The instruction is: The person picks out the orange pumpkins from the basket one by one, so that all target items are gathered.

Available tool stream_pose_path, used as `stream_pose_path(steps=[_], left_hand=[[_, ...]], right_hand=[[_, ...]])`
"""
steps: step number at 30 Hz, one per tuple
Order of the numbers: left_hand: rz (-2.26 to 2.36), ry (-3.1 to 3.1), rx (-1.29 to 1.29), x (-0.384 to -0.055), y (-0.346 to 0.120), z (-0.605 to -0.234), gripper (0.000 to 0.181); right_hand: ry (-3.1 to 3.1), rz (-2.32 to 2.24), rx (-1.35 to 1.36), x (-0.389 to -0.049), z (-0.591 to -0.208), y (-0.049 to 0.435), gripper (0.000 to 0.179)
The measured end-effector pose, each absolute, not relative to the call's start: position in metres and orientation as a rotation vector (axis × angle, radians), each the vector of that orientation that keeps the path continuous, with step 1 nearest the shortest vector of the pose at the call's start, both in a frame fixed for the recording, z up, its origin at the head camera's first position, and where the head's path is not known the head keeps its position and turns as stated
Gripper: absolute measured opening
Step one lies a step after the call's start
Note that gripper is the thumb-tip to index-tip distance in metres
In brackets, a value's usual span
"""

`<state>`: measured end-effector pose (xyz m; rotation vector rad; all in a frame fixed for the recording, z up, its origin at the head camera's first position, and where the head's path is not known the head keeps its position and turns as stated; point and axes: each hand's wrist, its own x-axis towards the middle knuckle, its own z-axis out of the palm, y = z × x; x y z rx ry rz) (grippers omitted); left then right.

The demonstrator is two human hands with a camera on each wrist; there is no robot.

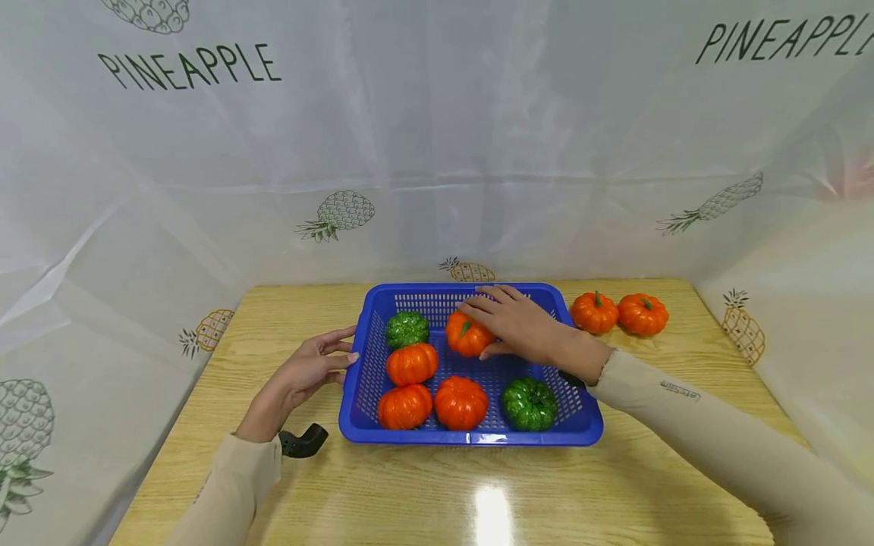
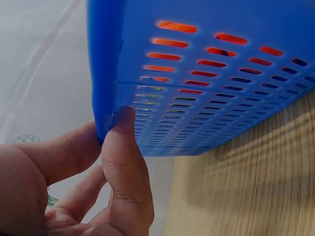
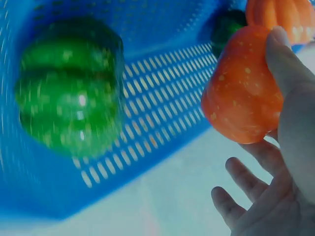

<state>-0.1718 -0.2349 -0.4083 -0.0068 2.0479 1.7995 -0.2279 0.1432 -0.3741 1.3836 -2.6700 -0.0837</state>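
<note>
A blue plastic basket [image 1: 471, 438] with slotted walls sits on the wooden table. My left hand [image 1: 310, 371] pinches its left rim between thumb and fingers, as the left wrist view shows up close [image 2: 123, 167]. Inside the basket's far part, my right hand [image 1: 524, 324] grips a small orange pumpkin [image 1: 463, 338] with a green stem. In the right wrist view, thumb and fingers hold this pumpkin [image 3: 243, 91] at its side. Also in the basket are a green pumpkin [image 1: 407, 330] at far left, orange pumpkins [image 1: 461, 403] at left and front, and another green pumpkin [image 1: 529, 404] at front right.
Two orange pumpkins, one [image 1: 595, 312] beside the other [image 1: 643, 314], stand on the table [image 1: 403, 493] right of the basket. A white curtain [image 1: 437, 152] printed with pineapples hangs behind and along both sides. Black wrist mounts [image 1: 304, 441] show at both wrists.
</note>
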Motion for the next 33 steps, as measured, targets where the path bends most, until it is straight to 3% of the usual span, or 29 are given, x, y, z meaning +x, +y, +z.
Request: stream_pose_path(steps=[17, 23, 33], left_hand=[[1.791, 2.040, 0.003, -0.172, -0.238, -0.410, 0.067], [1.784, 2.048, 0.016, -0.170, -0.237, -0.409, 0.067], [1.771, 2.059, 0.025, -0.172, -0.236, -0.407, 0.068]], right_hand=[[-2.511, -0.134, 1.180, -0.204, -0.361, 0.211, 0.090], [-2.408, 0.039, 1.153, -0.197, -0.363, 0.240, 0.081], [-2.398, 0.112, 0.953, -0.191, -0.366, 0.289, 0.092]])
